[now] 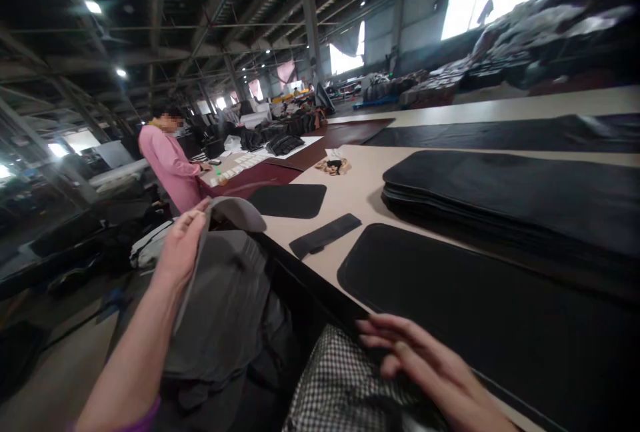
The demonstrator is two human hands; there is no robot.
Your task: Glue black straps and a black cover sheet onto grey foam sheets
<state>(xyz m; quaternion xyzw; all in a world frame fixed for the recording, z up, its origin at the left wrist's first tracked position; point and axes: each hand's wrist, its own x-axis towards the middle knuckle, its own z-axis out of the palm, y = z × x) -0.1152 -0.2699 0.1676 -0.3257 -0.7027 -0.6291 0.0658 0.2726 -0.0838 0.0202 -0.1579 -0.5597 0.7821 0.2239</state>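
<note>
My left hand [185, 239] pinches the edge of a thin grey panel [239, 213], whose far corner curls over. Below it lies a stack of similar grey panels [215, 305] beside the table's edge; their material is hard to tell. My right hand [410, 352] is held over the near edge of the table, fingers stretched out and slightly blurred, with nothing in it. Beyond that hand a large black panel with rounded corners [450, 292] lies flat on the table. Black-and-white checked cloth [335, 379] shows below, between my hands.
A thick stack of black panels [500, 185] stands on the beige table [360, 185]. A narrow black strip [325, 235], a smaller dark panel [290, 200] and a small tan bundle [334, 164] lie nearby. A person in pink [170, 159] stands at the table's far left.
</note>
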